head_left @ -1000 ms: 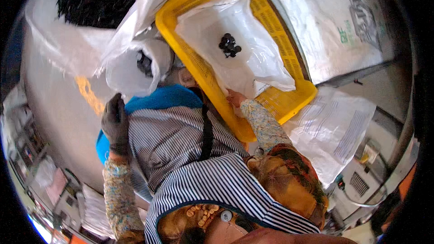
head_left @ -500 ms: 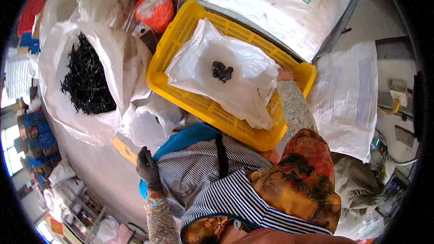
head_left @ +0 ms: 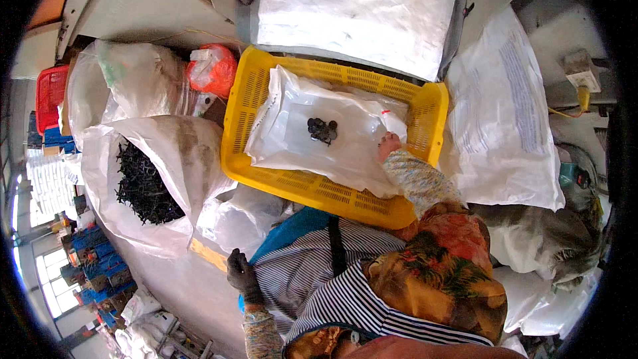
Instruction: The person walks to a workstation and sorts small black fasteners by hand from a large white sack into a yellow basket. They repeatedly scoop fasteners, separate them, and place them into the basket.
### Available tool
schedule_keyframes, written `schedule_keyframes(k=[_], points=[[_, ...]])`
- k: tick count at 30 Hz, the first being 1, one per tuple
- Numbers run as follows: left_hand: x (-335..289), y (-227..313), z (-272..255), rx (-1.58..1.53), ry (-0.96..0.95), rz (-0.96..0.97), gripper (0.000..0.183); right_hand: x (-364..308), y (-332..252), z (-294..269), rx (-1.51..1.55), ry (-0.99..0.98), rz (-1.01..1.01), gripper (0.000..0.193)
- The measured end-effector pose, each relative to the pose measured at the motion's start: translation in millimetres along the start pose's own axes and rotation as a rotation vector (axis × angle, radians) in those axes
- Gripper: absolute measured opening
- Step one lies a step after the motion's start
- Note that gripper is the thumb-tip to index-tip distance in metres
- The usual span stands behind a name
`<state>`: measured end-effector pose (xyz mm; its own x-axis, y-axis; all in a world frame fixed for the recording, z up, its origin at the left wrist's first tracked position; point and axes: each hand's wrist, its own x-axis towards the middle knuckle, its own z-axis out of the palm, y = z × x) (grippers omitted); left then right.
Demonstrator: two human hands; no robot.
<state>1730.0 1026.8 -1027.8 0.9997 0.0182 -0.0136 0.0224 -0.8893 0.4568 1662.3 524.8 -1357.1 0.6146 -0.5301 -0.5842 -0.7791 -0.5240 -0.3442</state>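
My left hand [head_left: 242,275], in a dark grey glove, is held beside my striped apron, fingers curled closed; whatever may be inside them is hidden. Bare-fingered, my right hand [head_left: 389,144] is closed at the right edge of a white plastic bag [head_left: 272,146]. Just beyond its fingertips shows a small white piece with a red mark [head_left: 392,119]; I cannot tell whether it is held. The bag lies spread open inside a yellow perforated plastic basket [head_left: 319,189]. A small cluster of black parts [head_left: 322,130] rests in the bag's middle.
Left of the basket stands a large white sack [head_left: 103,179] full of black pieces [head_left: 146,189]. Behind it are a clear plastic bag [head_left: 133,80] and an orange-red bundle [head_left: 214,70]. White sacks lie beyond [head_left: 352,13] and right of the basket [head_left: 498,119].
My right hand has come from the basket's right rim inward to the bag's edge. The head view has shifted, so the basket appears lower. My left hand remains curled at my side.
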Motion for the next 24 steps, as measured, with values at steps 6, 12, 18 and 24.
schedule_keyframes(k=[6, 12, 18, 24], points=[[-2.3, -16.8, 1.4, -0.059, -0.011, 0.027, 0.025, 56.9, -9.5, -57.4, -0.016, 0.13, 0.029, 0.04], [-5.3, 1.7, -0.2, -0.131, 0.004, -0.126, 0.023, 59.6, -22.0, -53.4, -0.091, 0.074, 0.029, 0.04], [-5.8, 11.2, -5.5, -0.077, -0.005, -0.043, 0.02, 74.2, -21.7, -56.9, -0.162, 0.027, 0.0, 0.04], [1.6, 24.5, -10.1, 0.005, -0.031, -0.058, 0.02, 78.4, -26.2, -114.9, -0.106, -0.18, -0.034, 0.04]])
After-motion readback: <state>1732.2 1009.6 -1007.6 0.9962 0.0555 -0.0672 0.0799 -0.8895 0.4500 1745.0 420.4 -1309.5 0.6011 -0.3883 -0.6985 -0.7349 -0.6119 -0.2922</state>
